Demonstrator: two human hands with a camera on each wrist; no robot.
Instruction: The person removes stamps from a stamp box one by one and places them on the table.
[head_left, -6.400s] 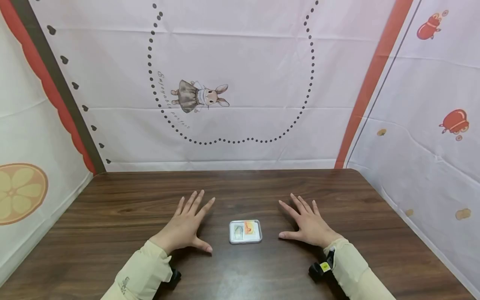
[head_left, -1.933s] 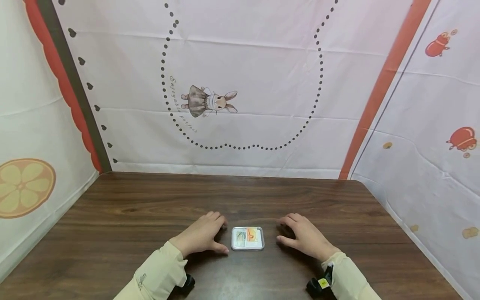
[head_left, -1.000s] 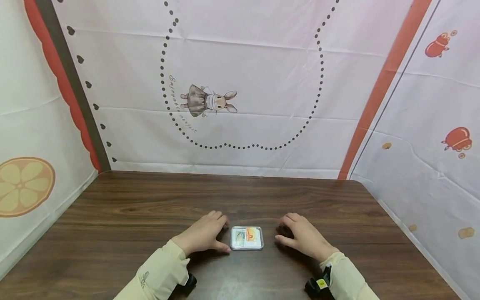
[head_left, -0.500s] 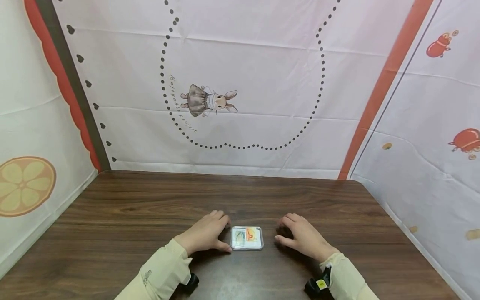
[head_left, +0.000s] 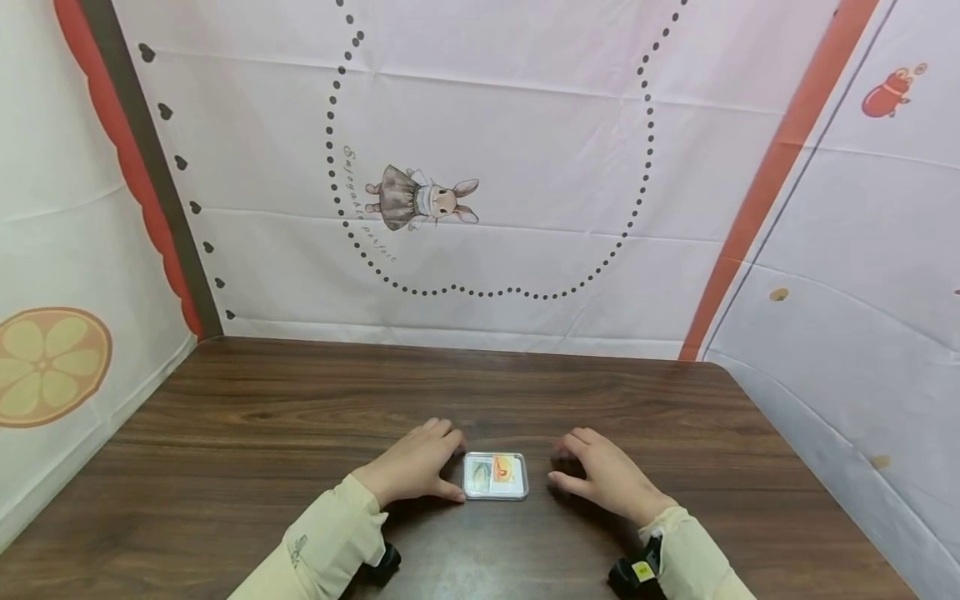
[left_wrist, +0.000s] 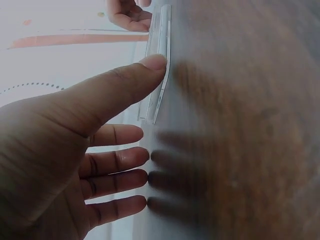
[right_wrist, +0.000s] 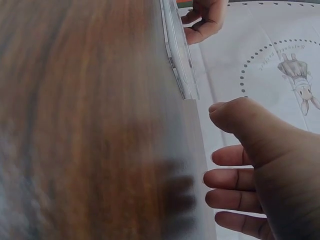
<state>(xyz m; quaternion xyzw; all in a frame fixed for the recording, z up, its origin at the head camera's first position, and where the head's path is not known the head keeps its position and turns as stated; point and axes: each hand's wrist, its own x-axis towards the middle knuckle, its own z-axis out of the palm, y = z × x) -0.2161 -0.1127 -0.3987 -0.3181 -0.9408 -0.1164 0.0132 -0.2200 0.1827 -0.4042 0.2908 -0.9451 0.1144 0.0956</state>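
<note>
A small flat clear plastic case (head_left: 495, 477) with rounded corners lies on the brown wooden table (head_left: 465, 383); a white insert with a greenish and an orange picture shows inside. My left hand (head_left: 414, 463) is at its left end. In the left wrist view the thumb (left_wrist: 135, 80) overlaps the long edge of the case (left_wrist: 156, 100), and the other fingers are loosely bent with tips close to the tabletop. My right hand (head_left: 611, 475) rests to the right, apart from the case by a small gap, thumb out and fingers loosely bent, holding nothing.
White printed cloth (head_left: 525, 167) hangs behind the table, with more cloth (head_left: 847, 350) along the right side and the left side. A black wrist device (head_left: 633, 575) with a yellow label sits on the right wrist, and another (head_left: 384, 567) on the left.
Both hands, earlier spread wide and farther apart, have come in toward the case with fingers bent. Lately the left hand has edged right up to its end; the right hand barely moves.
</note>
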